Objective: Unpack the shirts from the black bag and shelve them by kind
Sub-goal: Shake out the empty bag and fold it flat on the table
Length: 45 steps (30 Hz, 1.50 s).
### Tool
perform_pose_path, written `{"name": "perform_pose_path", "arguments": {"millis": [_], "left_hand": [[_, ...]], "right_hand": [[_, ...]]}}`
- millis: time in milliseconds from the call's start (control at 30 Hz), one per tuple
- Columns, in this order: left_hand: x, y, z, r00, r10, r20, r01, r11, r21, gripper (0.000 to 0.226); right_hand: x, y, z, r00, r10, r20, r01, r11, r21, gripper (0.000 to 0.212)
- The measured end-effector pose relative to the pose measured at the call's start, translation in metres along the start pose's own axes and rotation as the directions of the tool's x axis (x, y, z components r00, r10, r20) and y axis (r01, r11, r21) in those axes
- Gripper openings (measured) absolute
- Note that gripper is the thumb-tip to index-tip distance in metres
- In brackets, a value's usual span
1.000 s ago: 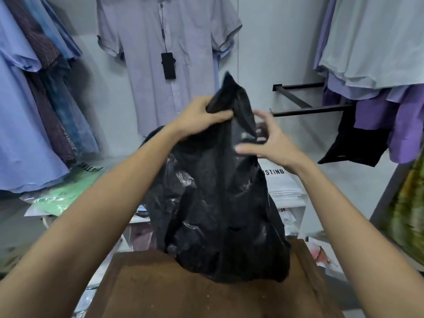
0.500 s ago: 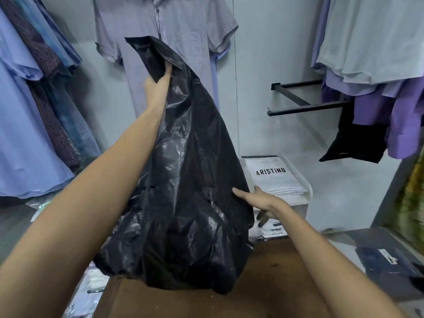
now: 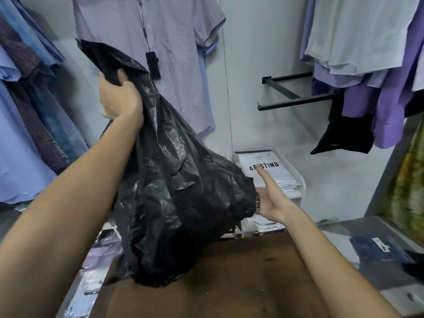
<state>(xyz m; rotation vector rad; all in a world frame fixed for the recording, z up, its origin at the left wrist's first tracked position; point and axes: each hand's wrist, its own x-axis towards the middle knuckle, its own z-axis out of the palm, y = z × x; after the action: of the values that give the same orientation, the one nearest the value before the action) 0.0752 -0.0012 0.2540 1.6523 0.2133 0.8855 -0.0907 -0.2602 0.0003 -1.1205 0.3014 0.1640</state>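
Left hand (image 3: 119,97) raised, fingers clenched round gathered neck of black bag (image 3: 174,193). Bag hangs slanted, bulging lower end resting on brown table (image 3: 229,283). Right hand (image 3: 269,199) open, fingers straight, palm against bag's right side; some fingers hidden behind plastic. No shirts out yet; contents unseen. Step, by judgement: opening or upending bag, unpacking barely begun. Next move likely calls for finding bag's mouth and drawing shirts onto table. Packed white shirts (image 3: 273,173) stacked on shelf beyond.

The black bag (image 3: 179,191) hides its contents and probably most right-hand fingers (image 3: 263,177).
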Motion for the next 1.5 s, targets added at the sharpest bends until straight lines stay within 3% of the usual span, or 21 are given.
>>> {"name": "perform_pose_path", "arguments": {"millis": [133,267,367,400,500,600,733,900,1000,1100,1200,1267,1367,1433,1500], "left_hand": [[0.009,-0.013,-0.001,0.998,-0.002,0.064,0.007,0.997,-0.077,0.04],[0.028,-0.024,-0.018,0.98,-0.009,0.2,0.045,0.983,-0.178,0.058],[0.062,-0.039,-0.033,0.988,0.013,0.152,0.006,0.992,-0.125,0.03],[0.071,-0.041,-0.039,0.992,-0.006,0.124,0.017,0.996,-0.085,0.033],[0.086,-0.043,-0.051,0.985,-0.021,0.171,0.026,0.999,-0.022,0.034],[0.084,-0.046,-0.059,0.946,0.005,0.325,-0.051,0.99,0.13,0.031],[0.097,-0.063,-0.065,0.93,-0.019,0.368,-0.033,0.99,0.135,0.042],[0.077,-0.032,-0.076,0.747,-0.001,0.665,0.069,0.995,-0.076,0.03],[0.09,-0.004,-0.089,0.769,0.067,0.636,0.143,0.951,-0.274,0.01],[0.103,0.015,-0.093,0.815,0.164,0.556,0.08,0.918,-0.387,0.004],[0.114,0.016,-0.094,0.841,0.149,0.52,0.021,0.951,-0.308,0.018],[0.115,0.014,-0.091,0.856,0.18,0.485,-0.063,0.967,-0.247,0.015],[0.107,0.002,-0.084,0.854,0.178,0.489,-0.141,0.984,-0.113,0.01],[0.111,-0.014,-0.081,0.844,0.148,0.516,-0.18,0.984,0.013,0.035],[0.13,-0.038,-0.075,0.865,0.142,0.48,-0.214,0.972,0.097,0.054]], "right_hand": [[0.0,-0.018,-0.003,0.942,-0.273,-0.196,0.276,0.961,-0.014,0.041],[0.0,-0.042,-0.017,0.891,-0.336,-0.306,0.38,0.92,0.093,0.021],[-0.005,-0.064,-0.034,0.796,-0.396,-0.459,0.513,0.843,0.163,0.016],[-0.007,-0.072,-0.038,0.765,-0.423,-0.486,0.551,0.82,0.154,0.021],[-0.017,-0.098,-0.041,0.774,-0.469,-0.425,0.582,0.792,0.187,0.042],[-0.035,-0.119,-0.03,0.794,-0.518,-0.318,0.566,0.821,0.078,0.027],[-0.041,-0.131,-0.01,0.707,-0.607,-0.362,0.632,0.773,-0.063,0.017],[-0.049,-0.15,-0.005,0.646,-0.61,-0.459,0.676,0.737,-0.029,0.021],[-0.058,-0.172,-0.01,0.575,-0.651,-0.495,0.731,0.681,-0.047,0.022],[-0.067,-0.188,-0.009,0.551,-0.712,-0.436,0.766,0.639,-0.076,0.032],[-0.076,-0.196,0.0,0.533,-0.782,-0.323,0.808,0.584,-0.082,0.05],[-0.077,-0.197,0.006,0.522,-0.82,-0.236,0.811,0.563,-0.161,0.056],[-0.075,-0.192,0.021,0.555,-0.807,-0.202,0.769,0.591,-0.244,0.041],[-0.075,-0.188,0.032,0.588,-0.787,-0.189,0.749,0.617,-0.242,0.022],[-0.076,-0.186,0.039,0.603,-0.77,-0.208,0.738,0.638,-0.22,0.024]]}}
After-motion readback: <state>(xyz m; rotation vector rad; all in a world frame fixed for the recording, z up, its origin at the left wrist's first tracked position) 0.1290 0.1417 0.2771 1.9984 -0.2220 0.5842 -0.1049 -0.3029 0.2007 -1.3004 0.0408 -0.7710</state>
